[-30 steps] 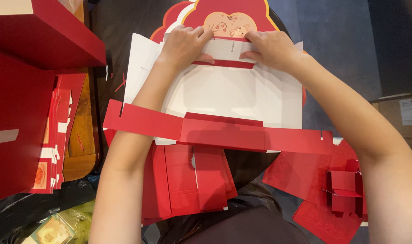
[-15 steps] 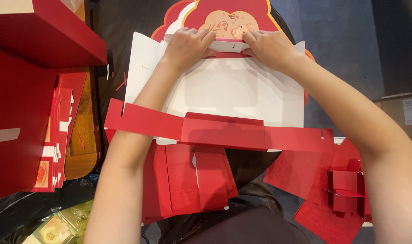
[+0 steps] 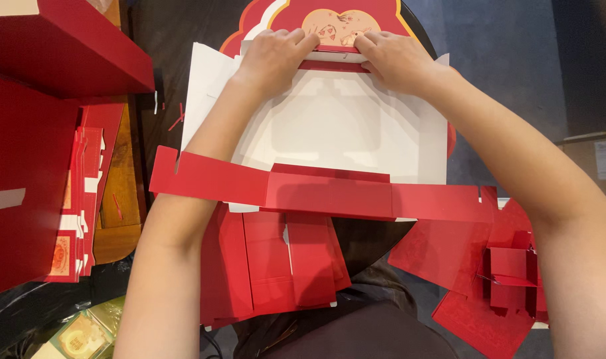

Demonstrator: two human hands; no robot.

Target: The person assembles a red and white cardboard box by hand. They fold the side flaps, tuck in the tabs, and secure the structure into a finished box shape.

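Two hands are working on one big flat card box, white inside and red outside. It is lying in the middle, on a dark table. The left hand and the right hand are both pinching down on the thin red flap at the far edge, fingers closed on it. One long red strip is crossing the near edge. Stacks of flat red card are crowding the left side, leaving little room.
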